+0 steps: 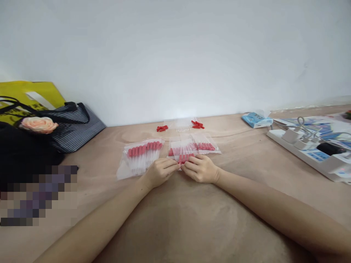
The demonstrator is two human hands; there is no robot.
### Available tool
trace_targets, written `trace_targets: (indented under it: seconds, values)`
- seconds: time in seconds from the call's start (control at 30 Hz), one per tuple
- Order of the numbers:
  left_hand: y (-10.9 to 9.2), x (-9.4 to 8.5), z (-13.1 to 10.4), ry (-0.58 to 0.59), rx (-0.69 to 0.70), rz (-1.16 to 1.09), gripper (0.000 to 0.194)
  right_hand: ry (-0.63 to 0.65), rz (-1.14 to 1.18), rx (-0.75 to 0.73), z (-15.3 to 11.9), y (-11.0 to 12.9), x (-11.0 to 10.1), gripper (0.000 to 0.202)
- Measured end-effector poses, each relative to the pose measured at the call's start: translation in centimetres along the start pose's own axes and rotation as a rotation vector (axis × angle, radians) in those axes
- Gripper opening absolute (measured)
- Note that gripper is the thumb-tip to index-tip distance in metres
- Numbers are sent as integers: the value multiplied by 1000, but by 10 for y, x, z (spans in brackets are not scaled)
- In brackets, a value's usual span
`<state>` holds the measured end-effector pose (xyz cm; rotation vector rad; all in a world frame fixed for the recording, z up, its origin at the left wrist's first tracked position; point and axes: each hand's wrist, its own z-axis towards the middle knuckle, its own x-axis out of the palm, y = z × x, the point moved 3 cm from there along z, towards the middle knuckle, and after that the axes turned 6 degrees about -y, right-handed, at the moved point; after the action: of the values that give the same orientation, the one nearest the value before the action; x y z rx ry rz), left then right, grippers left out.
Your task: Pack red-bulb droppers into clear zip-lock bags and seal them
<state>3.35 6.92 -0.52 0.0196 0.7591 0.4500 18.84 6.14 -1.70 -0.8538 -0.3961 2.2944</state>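
Note:
My left hand point(162, 171) and my right hand point(201, 169) meet at the near edge of a clear zip bag point(188, 146). Fingers of both hands are closed on that edge. Inside the bag lie several droppers with red rubber bulbs point(185, 158) toward me and clear tubes pointing away. Another bag of droppers point(205, 145) lies to the right, partly under the held one. Left of my hands, more bagged droppers point(137, 157) rest on the table. Behind them are two piles of loose red bulbs point(162, 128), with thin clear tubes point(182, 128) between.
A blue tissue pack point(255, 119) lies at the back right, near a white power strip point(304, 153) with chargers and cables. On the left stand a striped bag point(79, 126), a yellow bag point(52, 91) and dark cloth point(24, 157). A wall point(175, 62) bounds the wooden table point(175, 223).

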Motion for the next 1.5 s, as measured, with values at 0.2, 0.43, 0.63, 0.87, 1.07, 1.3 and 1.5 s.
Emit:
trace_targets:
  seconds: [0.2, 0.43, 0.63, 0.87, 1.07, 1.3, 1.5]
  values:
    - [0, 0, 1, -26, 16, -37, 20, 53, 2, -11, 3, -1, 0, 27]
    - [1, -1, -3, -70, 1, -78, 19, 90, -57, 7, -13, -12, -14, 24]
    - [2, -1, -5, -77, -41, -109, 19, 173, -155, 62, -31, -24, -29, 23]
    - [4, -2, -8, -90, -113, -144, 15, 209, -166, 177, -35, -29, -26, 27]
    - [5, -2, -9, -81, -202, -148, 11, 187, 64, 440, -32, -25, -19, 28]
    - [1, -9, -8, -79, -246, -153, 9, 86, 94, 407, -14, -12, 1, 20]
    - [6, -11, -10, -90, -410, -140, 30, -130, 6, 532, -34, -50, -10, 14]
